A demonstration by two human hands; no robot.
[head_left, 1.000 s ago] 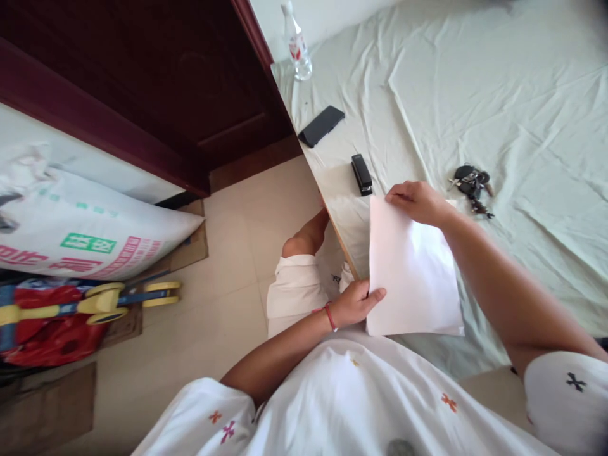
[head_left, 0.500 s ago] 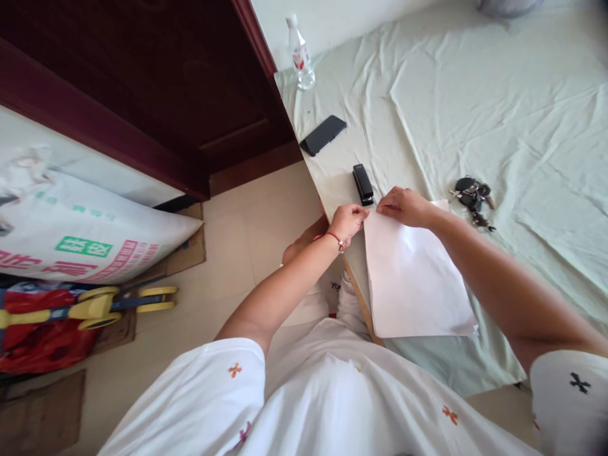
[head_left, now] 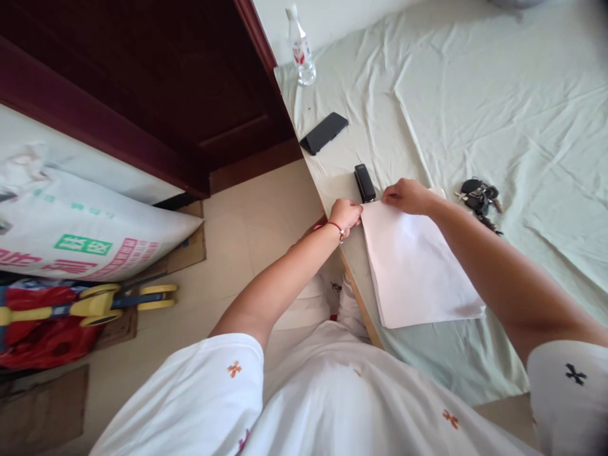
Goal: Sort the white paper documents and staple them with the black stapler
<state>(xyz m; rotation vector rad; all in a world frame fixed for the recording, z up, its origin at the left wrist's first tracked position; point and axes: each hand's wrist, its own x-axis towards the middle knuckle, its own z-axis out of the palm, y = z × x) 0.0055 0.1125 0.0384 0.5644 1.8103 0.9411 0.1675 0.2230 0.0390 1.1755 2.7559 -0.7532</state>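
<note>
Pinching the paper stack's (head_left: 418,266) far edge, both hands' (head_left: 346,214) (head_left: 408,195) fingers seemingly clamp it beside the stapler (head_left: 365,183).

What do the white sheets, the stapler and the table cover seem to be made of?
Sheets: paper, matte white, thin and flat.
Stapler: probably black plastic or painted metal, slightly glossy.
Table cover: pale green cloth, shown by its many creases.

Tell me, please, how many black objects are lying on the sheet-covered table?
3: a phone near the table's left edge, a stapler just beyond the paper's far corner, and a bunch of keys to the right.
</note>
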